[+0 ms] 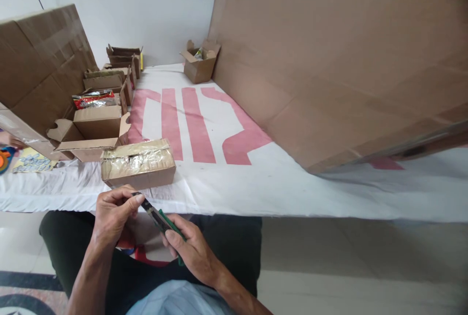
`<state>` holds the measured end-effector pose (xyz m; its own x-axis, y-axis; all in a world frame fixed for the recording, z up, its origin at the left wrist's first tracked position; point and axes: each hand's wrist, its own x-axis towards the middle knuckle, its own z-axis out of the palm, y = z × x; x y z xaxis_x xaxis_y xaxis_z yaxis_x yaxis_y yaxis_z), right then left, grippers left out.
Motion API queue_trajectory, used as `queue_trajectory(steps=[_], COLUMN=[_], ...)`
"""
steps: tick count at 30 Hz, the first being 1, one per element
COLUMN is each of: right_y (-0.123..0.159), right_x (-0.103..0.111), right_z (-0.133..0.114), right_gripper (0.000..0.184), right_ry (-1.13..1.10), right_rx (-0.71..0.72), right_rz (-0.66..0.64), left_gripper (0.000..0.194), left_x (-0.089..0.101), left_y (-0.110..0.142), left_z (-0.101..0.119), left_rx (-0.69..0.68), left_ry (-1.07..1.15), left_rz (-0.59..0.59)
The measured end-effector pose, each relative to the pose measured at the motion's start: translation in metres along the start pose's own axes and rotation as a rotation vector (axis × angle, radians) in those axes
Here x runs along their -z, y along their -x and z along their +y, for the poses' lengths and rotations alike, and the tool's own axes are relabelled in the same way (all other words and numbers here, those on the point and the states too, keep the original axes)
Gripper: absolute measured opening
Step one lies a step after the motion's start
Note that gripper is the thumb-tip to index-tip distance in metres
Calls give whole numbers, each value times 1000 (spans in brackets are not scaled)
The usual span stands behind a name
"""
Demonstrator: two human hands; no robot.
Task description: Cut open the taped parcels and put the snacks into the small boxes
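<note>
My right hand (192, 249) is closed around the green handle of a utility knife (159, 219), held over my lap. My left hand (115, 212) pinches the knife's dark front end between thumb and fingers. Just beyond my hands, a small taped cardboard box (138, 163) lies shut on the white cloth (256, 183) with red markings, near its front edge.
A row of open cardboard boxes (97, 127) runs back along the left, one showing red and silver packets (93, 100). Another open box (200, 64) stands at the back. Large cardboard sheets (347, 71) lean at the right and at the left (40, 66). Another person's hand (9, 139) shows at the far left.
</note>
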<state>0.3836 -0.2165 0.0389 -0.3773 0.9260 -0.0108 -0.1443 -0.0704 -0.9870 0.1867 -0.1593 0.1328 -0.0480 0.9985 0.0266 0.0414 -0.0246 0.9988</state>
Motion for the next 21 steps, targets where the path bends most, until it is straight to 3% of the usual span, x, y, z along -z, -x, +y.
queue_trajectory(steps=[8, 17, 21], right_y=[0, 1, 1], right_x=[-1, 2, 4], right_z=[2, 0, -1], right_gripper=[56, 56, 55], right_ry=[18, 7, 23], right_rx=[6, -26, -29], right_rz=[7, -39, -42], left_gripper=[31, 48, 32], left_x=[5, 30, 31], left_y=[-1, -5, -9], left_z=[-1, 3, 10], left_rx=[-30, -153, -200], left_ry=[-138, -416, -433], left_rz=[51, -167, -187])
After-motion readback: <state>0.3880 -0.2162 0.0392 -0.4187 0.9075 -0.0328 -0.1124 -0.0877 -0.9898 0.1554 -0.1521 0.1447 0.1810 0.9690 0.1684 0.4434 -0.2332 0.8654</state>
